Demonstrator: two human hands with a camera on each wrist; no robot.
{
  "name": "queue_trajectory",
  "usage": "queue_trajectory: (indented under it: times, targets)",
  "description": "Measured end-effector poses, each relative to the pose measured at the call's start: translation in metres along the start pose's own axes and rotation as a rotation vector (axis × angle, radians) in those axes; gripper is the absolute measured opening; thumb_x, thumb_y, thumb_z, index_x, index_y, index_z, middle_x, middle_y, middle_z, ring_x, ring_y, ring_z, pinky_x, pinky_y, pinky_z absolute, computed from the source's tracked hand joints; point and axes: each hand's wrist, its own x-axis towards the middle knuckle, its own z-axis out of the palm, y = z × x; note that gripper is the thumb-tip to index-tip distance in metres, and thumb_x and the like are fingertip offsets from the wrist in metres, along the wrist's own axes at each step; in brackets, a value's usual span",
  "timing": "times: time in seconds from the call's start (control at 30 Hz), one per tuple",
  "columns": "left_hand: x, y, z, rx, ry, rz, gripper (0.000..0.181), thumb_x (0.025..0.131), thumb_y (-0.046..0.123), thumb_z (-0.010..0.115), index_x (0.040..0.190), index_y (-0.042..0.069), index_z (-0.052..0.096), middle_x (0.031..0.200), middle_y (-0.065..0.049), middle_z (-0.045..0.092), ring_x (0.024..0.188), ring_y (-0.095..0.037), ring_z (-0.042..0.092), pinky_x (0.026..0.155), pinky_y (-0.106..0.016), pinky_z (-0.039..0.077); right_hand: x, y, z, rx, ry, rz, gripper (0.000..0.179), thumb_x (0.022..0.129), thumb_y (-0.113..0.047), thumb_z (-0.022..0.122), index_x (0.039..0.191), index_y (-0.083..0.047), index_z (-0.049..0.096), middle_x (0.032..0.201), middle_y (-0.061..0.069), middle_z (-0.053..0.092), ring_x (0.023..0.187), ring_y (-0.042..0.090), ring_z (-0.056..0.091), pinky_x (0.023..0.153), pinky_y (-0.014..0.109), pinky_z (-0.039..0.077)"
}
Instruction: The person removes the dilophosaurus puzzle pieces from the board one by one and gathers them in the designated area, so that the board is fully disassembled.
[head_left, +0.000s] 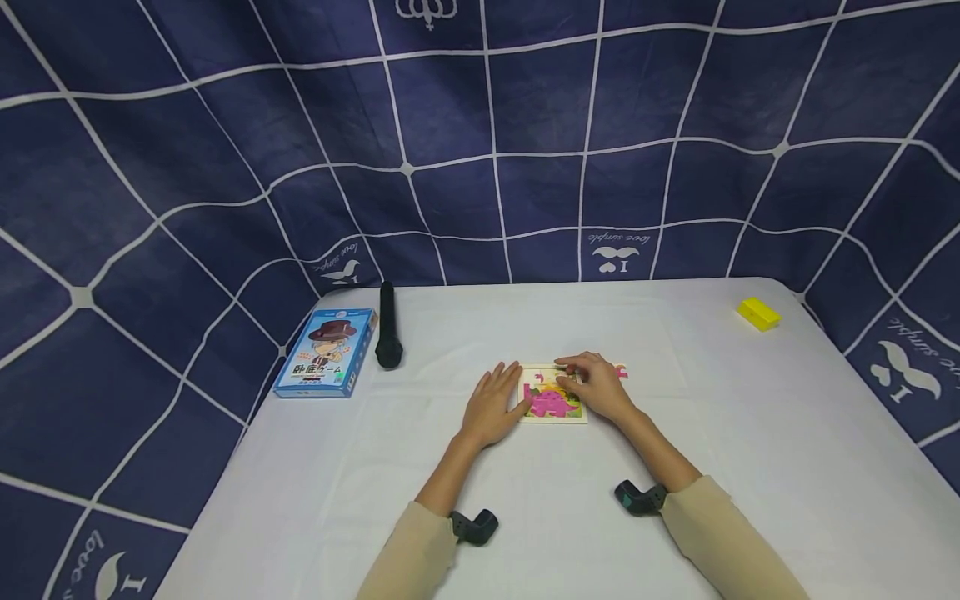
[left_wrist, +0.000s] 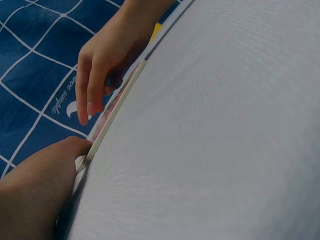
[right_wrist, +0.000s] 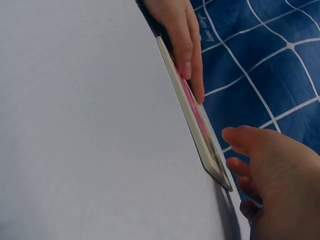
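Note:
A small jigsaw puzzle with a pale frame and a pink dinosaur picture lies on the white table. My left hand rests along its left side, fingers straight and thumb reaching over the frame. In the right wrist view, the left fingers lie at the puzzle's far end. Over the upper right part of the puzzle is my right hand, its fingers bent loosely and no piece showing between them. In the left wrist view, the right fingers point down close over the board. Pink puzzle pieces peek out beyond the right hand.
A blue game box with a cartoon figure lies at the table's left, with a black microphone beside it. A yellow block sits at the far right. Dark blue checked cloth hangs behind the table.

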Motion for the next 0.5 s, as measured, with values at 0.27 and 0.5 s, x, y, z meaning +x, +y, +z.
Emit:
queue_trajectory:
  times: [0.27, 0.5]
  targets:
    - [-0.0004, -0.0001, -0.0008, 0.007, -0.005, 0.000, 0.064, 0.094, 0.049, 0.039, 0.144, 0.010, 0.032, 0.149, 0.001, 0.028, 0.139, -0.018, 0.015, 0.113, -0.033, 0.008, 0.0037, 0.0039, 0.0084, -0.014, -0.037, -0.011, 0.026, 0.078, -0.022, 0.075, 0.100, -0.009, 0.072, 0.079, -0.002, 0.054, 0.068, 0.013, 0.044, 0.058, 0.027, 0.039]
    - [-0.0003, -0.0003, -0.0011, 0.003, 0.011, 0.011, 0.063, 0.094, 0.048, 0.040, 0.144, 0.010, 0.033, 0.149, -0.001, 0.030, 0.138, -0.019, 0.017, 0.113, -0.035, 0.010, 0.0061, 0.0069, 0.0065, -0.015, -0.072, -0.024, 0.026, 0.079, -0.023, 0.075, 0.101, -0.011, 0.072, 0.078, -0.002, 0.052, 0.066, 0.012, 0.043, 0.056, 0.025, 0.038]
